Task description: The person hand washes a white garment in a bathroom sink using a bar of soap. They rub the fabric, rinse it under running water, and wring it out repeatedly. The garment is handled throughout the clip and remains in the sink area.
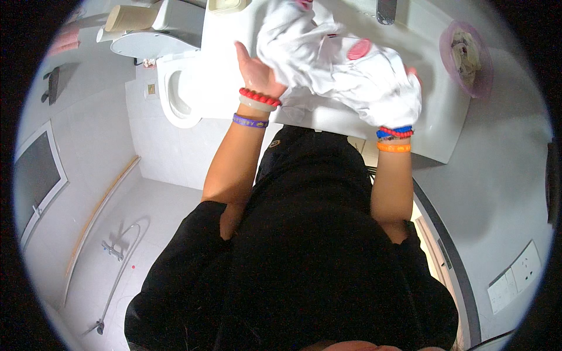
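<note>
A bunched white garment (325, 66) with pink-red patches stretches between my hands over the white washbasin (430, 118). Palm up, my left hand (259, 77) bears the garment's left part; its thumb sticks out and the fingers are hidden under the fabric. The other end drapes over my right hand (414, 73) down to the wrist, so only a bit of the fingers shows past the fabric. Parts of the cloth look blurred. Above the basin's far side is a dark tap (386, 12).
A pink-purple plastic basin (445, 48) with cloth in it stands at the counter's right end. Left of the washbasin is a white toilet (179, 94) with its lid up. A soap dish (227, 5) sits at the back left. A shower hose (118, 281) hangs on the left wall.
</note>
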The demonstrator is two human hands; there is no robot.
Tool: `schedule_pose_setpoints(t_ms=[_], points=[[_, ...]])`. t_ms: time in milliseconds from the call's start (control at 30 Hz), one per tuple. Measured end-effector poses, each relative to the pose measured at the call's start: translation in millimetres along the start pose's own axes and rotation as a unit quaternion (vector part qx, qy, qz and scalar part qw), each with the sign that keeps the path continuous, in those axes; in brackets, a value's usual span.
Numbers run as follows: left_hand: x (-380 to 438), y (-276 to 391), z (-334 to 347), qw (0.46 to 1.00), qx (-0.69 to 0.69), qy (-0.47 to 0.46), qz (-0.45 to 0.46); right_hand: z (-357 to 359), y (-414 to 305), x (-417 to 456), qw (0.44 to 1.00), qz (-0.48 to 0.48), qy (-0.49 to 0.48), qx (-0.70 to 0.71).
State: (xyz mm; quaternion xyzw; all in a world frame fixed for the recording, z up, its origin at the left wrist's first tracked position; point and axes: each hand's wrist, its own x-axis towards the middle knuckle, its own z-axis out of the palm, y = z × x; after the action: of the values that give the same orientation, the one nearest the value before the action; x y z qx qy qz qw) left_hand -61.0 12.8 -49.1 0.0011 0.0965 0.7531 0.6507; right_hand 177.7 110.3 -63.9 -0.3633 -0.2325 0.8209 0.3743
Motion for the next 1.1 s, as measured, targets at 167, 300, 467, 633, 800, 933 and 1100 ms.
schedule_pose_setpoints(t_ms=[167, 300, 467, 633, 800, 933, 1100], points=[[-27.8, -27.4, -60.3, 0.987, 0.148, 0.058, -0.006, -13.7, 40.7, -9.3, 0.921, 0.092, -0.055, 0.375], [-25.3, -21.3, -47.4, 0.553, 0.829, -0.038, 0.077, 1.1, 51.4, 14.1, 0.957, 0.121, 0.225, 0.134], [-5.7, 5.2, -12.5, 0.357, 0.916, -0.113, 0.142, -27.9, 37.7, 32.2, 0.973, 0.094, -0.028, 0.211], [-24.3, -4.6, -23.2, 0.764, 0.639, 0.035, 0.080, 25.7, 5.3, -15.7, 0.970, 0.049, -0.022, 0.239], [-20.2, -17.0, -16.8, 0.191, 0.934, -0.020, 0.301, -1.0, 12.2, 6.7, 0.993, -0.024, 0.106, 0.052], [-18.9, -20.4, -15.4, 0.424, 0.883, -0.021, 0.200, -13.5, 12.2, 31.3, 0.985, -0.048, 0.139, 0.094], [10.4, -62.9, -19.8, 0.528, 0.842, 0.009, 0.109, 29.7, 61.8, 54.1, 0.972, -0.033, 0.206, -0.104]])
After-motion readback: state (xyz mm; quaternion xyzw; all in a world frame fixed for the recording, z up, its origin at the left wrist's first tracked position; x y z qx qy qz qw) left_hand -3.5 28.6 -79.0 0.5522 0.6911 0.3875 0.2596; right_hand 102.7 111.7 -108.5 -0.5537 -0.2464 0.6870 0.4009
